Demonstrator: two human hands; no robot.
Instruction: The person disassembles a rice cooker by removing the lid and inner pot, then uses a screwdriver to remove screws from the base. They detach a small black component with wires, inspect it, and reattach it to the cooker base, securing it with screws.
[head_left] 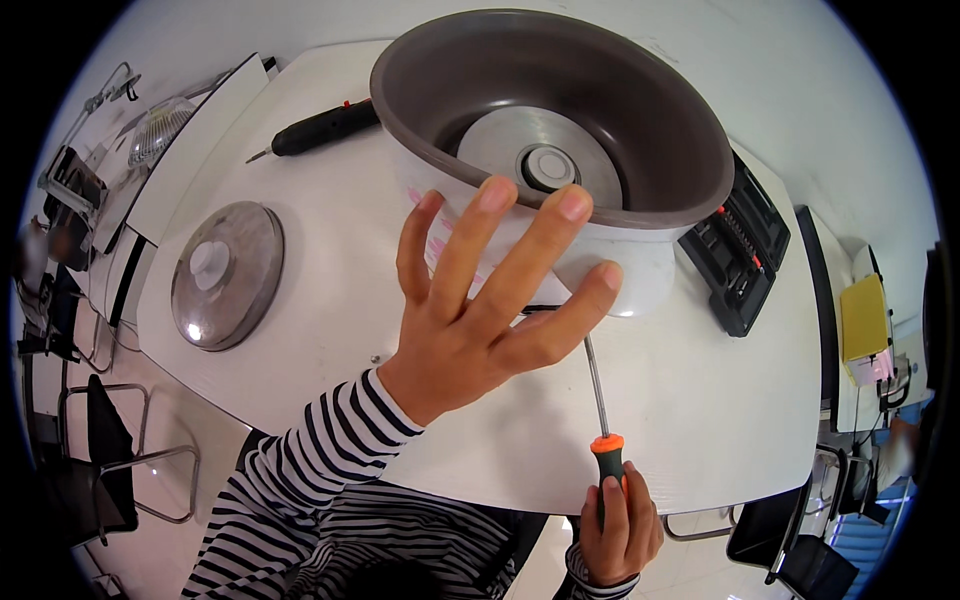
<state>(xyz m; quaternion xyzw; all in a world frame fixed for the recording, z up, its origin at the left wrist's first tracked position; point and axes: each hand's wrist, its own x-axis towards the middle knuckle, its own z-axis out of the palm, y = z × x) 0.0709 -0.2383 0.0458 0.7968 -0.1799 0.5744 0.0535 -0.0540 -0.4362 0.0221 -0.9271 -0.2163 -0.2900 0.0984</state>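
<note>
A: In the head view, a person in a striped sleeve spreads the left hand (455,345) wide, fingers fanned out before a brown bowl (640,135) seated in a white housing (645,275). What does the right hand (620,535) hold?

B: A screwdriver (610,460), its dark green and orange handle wrapped in the fingers. The shaft runs away from the right hand, up toward the left thumb, where the tip drops from sight; whether it touches the housing, I cannot tell.

A: And the bowl itself?

B: Just beyond the left hand, tilted, its open mouth partly facing the camera, a round metal plate (490,140) at its bottom. The fingertips overlap the rim; contact cannot be made out.

A: What else lies around the hands on the white tabletop (480,450)?

B: Left of the left hand, a round metal lid (250,285) with a pale knob. Farther off, beyond the same hand and to its left, a black power driver (325,130). Near the left wrist, a tiny metal piece (376,359). To the right of the left hand, past the housing, an opened black tool case (728,275).
</note>
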